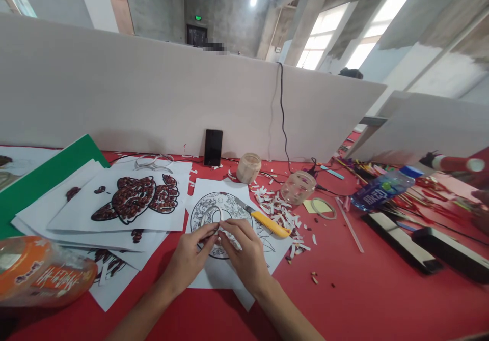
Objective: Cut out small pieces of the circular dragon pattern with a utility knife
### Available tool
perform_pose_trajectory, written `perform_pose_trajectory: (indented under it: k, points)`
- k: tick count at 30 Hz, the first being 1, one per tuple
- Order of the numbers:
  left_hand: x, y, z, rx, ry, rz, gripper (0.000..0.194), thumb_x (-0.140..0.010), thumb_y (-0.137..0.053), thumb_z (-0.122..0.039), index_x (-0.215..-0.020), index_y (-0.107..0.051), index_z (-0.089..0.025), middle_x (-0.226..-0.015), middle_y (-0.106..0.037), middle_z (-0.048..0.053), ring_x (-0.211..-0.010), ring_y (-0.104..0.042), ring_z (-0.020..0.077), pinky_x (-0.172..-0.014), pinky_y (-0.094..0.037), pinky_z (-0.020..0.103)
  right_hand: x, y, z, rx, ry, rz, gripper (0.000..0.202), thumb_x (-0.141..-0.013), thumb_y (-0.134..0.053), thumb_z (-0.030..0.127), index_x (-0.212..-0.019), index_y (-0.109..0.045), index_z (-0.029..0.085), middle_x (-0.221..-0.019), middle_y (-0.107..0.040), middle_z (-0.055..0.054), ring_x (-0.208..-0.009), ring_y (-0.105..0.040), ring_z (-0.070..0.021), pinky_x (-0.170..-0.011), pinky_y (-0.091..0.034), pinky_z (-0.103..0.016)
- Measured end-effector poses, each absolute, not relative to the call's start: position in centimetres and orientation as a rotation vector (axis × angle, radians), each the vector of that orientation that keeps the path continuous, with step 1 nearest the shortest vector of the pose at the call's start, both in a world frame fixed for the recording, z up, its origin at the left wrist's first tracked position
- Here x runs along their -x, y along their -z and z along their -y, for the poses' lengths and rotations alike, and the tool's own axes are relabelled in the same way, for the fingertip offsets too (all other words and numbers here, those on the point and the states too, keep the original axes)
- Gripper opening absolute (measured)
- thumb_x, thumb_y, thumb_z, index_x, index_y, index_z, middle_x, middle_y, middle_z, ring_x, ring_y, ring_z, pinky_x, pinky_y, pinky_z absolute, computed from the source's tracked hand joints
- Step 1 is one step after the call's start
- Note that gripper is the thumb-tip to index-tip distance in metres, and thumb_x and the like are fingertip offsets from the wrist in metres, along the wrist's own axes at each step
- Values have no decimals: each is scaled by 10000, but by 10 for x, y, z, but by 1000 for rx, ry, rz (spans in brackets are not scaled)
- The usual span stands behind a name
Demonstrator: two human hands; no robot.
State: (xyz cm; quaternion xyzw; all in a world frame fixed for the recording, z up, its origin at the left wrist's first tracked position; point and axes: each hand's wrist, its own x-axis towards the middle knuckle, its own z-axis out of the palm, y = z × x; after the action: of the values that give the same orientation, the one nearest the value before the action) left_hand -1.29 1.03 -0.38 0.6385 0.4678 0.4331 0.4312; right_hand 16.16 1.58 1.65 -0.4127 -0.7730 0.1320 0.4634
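Note:
Both my hands meet over a white sheet (pixel 198 275) printed with a round black-line drawing. My left hand (pixel 193 252) and my right hand (pixel 244 247) have their fingertips pinched together on a thin pale ring (pixel 220 212) that looks like a roll of tape. My fingers cover its near side. Just beyond my right hand, a yellow utility knife (pixel 272 224) lies with its blade over the drawing. Scattered white paper strips (pixel 284 214) are near its handle.
Left are papers with a bean-filled animal picture (pixel 135 201), a green board (pixel 49 178) and an orange-labelled jar (pixel 46 275). Behind stand a phone (pixel 213 147) and an open jar (pixel 249 168); a clear jar (pixel 298 188) is tipped. Right lie a bottle (pixel 385 188) and black-and-white blocks (pixel 401 242).

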Motion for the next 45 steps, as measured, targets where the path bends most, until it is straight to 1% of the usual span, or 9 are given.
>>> perform_pose_trajectory:
  k: [3,6,13,16,20,25,28,38,45]
  points:
    - [14,2,-9,-1686,-1101,-1233,309,-989,-551,-393,-1209,-708,-244,-1152,-773,47,-1045,-733,220,-899,-603,334,-161,-24,-15,1056,-474,1821,84,-982,-596,233,-1016,-673,236,-1011,-679,-74,-925,-651,-205,-779,-557,-329]
    - [16,-1,-10,-1800,-1128,-1306,248,-974,-587,-406,-1073,-745,-241,-1051,-780,38,-947,-734,212,-853,-598,319,-164,-30,-15,1087,-648,1740,113,-994,-580,295,-921,-630,226,-1039,-665,-82,-963,-635,-207,-789,-543,-319]
    - [20,-7,-10,-2065,-1127,-1300,244,-1019,-515,-336,-1073,-733,-241,-1000,-767,42,-922,-693,214,-862,-563,354,-173,-24,-14,1035,-1100,1407,269,-961,-637,474,-905,-561,223,-925,-680,-55,-817,-679,-189,-786,-575,-339]
    - [18,-7,-10,-2155,-1155,-1323,221,-1012,-516,-273,-1074,-725,-237,-969,-765,33,-909,-670,223,-855,-538,376,-173,-22,-14,1018,-1149,1360,300,-944,-658,491,-1059,-557,233,-835,-654,-12,-733,-665,-172,-724,-570,-318]
    - [17,-5,-10,-2219,-1189,-1339,202,-1005,-525,-241,-1046,-723,-229,-920,-755,28,-864,-650,220,-820,-515,374,-169,-22,-11,997,-1017,1523,410,-953,-655,435,-1302,-530,261,-919,-626,-14,-777,-627,-159,-734,-559,-302]
    - [17,-5,-10,-2325,-1152,-1357,231,-1010,-495,-228,-977,-723,-216,-834,-723,35,-810,-615,215,-778,-481,373,-165,-18,-7,1061,-691,1816,104,-984,-615,287,-1045,-683,239,-919,-632,-35,-762,-604,-155,-722,-536,-292]
    - [16,-9,-9,-2337,-1137,-1380,238,-1001,-487,-212,-949,-719,-219,-816,-702,31,-812,-599,217,-767,-459,372,-164,-17,-7,1063,-587,1886,123,-1011,-554,233,-943,-657,229,-911,-641,-42,-801,-618,-166,-727,-524,-294]
    - [22,-16,-14,-2123,-1305,-1391,216,-963,-511,-222,-843,-690,-230,-828,-711,22,-837,-637,212,-808,-482,354,-169,-26,-6,903,27,2267,150,-1007,-520,124,-1026,-603,247,-906,-714,-28,-794,-614,-190,-774,-416,-366]
    - [79,-15,-40,-2254,-1039,-2173,280,-970,-490,-280,-1037,-749,-195,-1255,-653,149,-1148,-574,379,-953,-452,553,-184,-27,-3,1157,-801,1715,159,-1011,-563,381,-995,-621,233,-924,-656,-42,-855,-623,-197,-766,-509,-319]
